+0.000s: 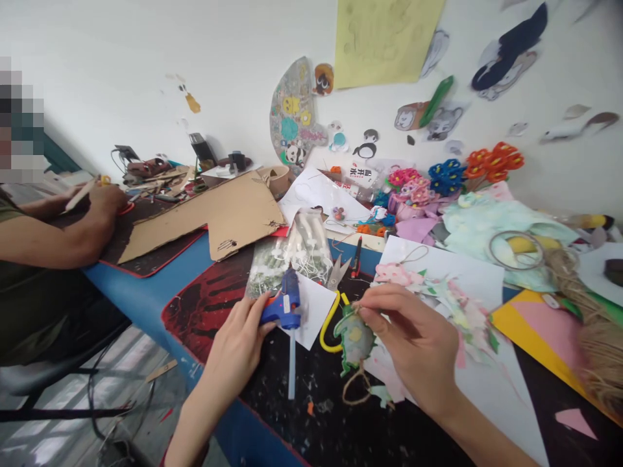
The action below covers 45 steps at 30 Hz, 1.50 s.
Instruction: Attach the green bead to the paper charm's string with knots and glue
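My left hand (237, 338) is closed round the handle of a blue hot glue gun (291, 303), whose nozzle points away from me. A clear glue stick (292, 370) juts from its back end. Between thumb and fingertips, my right hand (413, 344) pinches the top of a small green-and-grey craft ornament (356, 338) with a yellow patch. A loop of twine (357, 388) dangles below the ornament. Scissors (325, 332) with yellow handles lie just behind it, partly hidden. White paper (314, 311) lies under the glue gun.
A clear bag (304, 250) of white-stringed items stands beyond the glue gun. Cut cardboard (233, 207) lies at the left. Paper scraps (457, 305), a twine bundle (579, 311) and handmade flowers (446, 176) crowd the right. Another person's arm (63, 240) works at the far left.
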Motion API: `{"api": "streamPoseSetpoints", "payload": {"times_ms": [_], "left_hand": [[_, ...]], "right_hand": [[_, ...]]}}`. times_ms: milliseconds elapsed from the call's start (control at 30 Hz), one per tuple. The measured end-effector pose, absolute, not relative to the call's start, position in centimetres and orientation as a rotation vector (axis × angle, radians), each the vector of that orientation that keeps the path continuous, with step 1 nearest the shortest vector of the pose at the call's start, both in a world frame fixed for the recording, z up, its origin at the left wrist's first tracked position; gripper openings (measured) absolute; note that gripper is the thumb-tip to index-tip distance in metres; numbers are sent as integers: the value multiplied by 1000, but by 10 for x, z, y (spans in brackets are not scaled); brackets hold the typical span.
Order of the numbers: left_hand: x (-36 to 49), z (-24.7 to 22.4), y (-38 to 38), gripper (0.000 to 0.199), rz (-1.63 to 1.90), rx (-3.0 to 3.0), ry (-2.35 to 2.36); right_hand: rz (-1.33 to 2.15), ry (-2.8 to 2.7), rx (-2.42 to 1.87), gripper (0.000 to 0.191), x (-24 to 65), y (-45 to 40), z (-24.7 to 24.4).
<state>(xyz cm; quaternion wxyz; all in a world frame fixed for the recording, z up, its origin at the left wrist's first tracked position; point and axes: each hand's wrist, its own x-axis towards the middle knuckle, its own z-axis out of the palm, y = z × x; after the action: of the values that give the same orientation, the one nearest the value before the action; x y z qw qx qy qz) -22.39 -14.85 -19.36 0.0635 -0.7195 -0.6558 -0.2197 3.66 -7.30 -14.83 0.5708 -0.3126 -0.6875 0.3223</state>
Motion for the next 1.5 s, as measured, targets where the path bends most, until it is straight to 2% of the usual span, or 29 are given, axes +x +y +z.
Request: {"api": "streamPoseSetpoints", "payload": {"times_ms": [233,800,900,1000,1133,1333,1500], "left_hand": [[-207,-204,-138,39,-492,-2215,-1874],[-205,-215,-168,48,-848,-1921,-1864],[-205,-212,-162,44,-891,-1919,-1923],[-205,-213,-157,41,-911,-1961,-1956],[-204,-217,-154,39,-927,-2004,-1985],[-211,-216,-152,38,-1028,-2016,-2051],[-224,-212,-172,41,-1114,-2022,-1962]], "right_hand": [[736,-1476,-715,11,52,-70,-123],[661,-1435,-772,3,82,-82,-120],[865,-1499,-796,8,73,-74,-119],[1274,-1623,-795,21,51,-58,-125],[1535,-1725,-729,38,18,-42,-143],[1648,-1793,-737,49,0,-39,-170],[1641,-1843,-787,42,-2,-39,-178]]}}
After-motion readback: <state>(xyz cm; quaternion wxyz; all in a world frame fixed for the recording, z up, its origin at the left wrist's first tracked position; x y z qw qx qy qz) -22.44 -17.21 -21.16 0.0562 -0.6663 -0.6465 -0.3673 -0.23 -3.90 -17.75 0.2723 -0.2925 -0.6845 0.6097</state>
